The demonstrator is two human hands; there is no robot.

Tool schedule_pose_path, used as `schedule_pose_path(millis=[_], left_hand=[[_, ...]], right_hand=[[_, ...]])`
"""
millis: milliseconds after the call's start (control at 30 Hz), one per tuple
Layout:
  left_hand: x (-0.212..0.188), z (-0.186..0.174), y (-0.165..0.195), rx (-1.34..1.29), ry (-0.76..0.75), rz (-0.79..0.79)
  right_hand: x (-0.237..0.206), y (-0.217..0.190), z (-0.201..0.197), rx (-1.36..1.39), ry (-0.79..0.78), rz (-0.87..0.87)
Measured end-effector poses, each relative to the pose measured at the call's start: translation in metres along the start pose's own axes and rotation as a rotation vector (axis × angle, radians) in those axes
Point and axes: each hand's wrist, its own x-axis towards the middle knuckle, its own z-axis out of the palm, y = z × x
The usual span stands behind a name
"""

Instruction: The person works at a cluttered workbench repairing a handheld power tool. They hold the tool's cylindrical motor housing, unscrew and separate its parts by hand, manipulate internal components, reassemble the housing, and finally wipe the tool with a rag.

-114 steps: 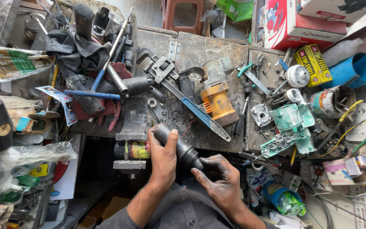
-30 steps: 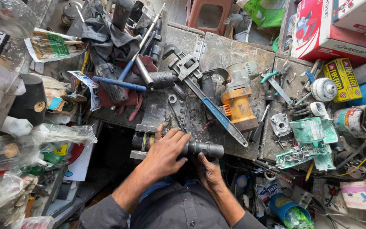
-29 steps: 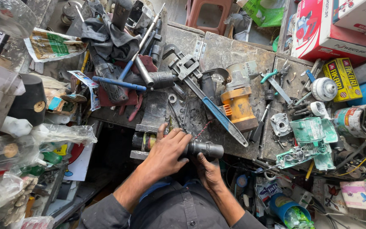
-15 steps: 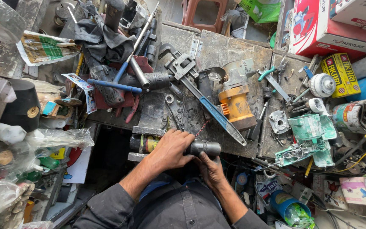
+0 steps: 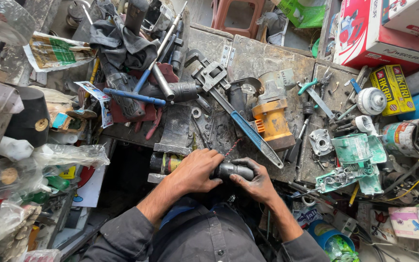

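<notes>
My left hand (image 5: 196, 171) wraps around one end of a dark, greasy cylindrical tool part (image 5: 232, 170) at the near edge of the workbench (image 5: 263, 56). On the part's other end my right hand (image 5: 255, 178) grips it, fingers blackened with grease. The part lies level between both hands, just in front of a bench vise (image 5: 170, 155) fixed at the bench edge. A large blue-handled pipe wrench (image 5: 231, 106) and an orange power tool body (image 5: 271, 116) lie just beyond the hands.
The bench is crowded: a blue T-handle wrench (image 5: 134, 96), dark rags (image 5: 117, 36), green plastic tool housings (image 5: 357, 160), a yellow box (image 5: 394, 87), a red and white carton (image 5: 374, 29). Plastic bags (image 5: 64, 155) and bottles sit at left. Wires lie at right.
Earlier the part pointed up and away; both hands have since turned it level and drawn it closer. In the last second the hands barely moved; the view shifted slightly.
</notes>
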Motion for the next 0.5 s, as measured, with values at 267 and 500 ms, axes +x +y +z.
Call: schedule_pose_path(millis=[267,500], left_hand=[[0.002,0.006,0.001,0.083,0.011,0.025],[0.004,0.007,-0.002,0.091,0.023,0.043]], right_hand=[[0.007,0.0,0.001,0.19,-0.003,0.225],[0.014,-0.014,-0.008,0.489,-0.15,0.672]])
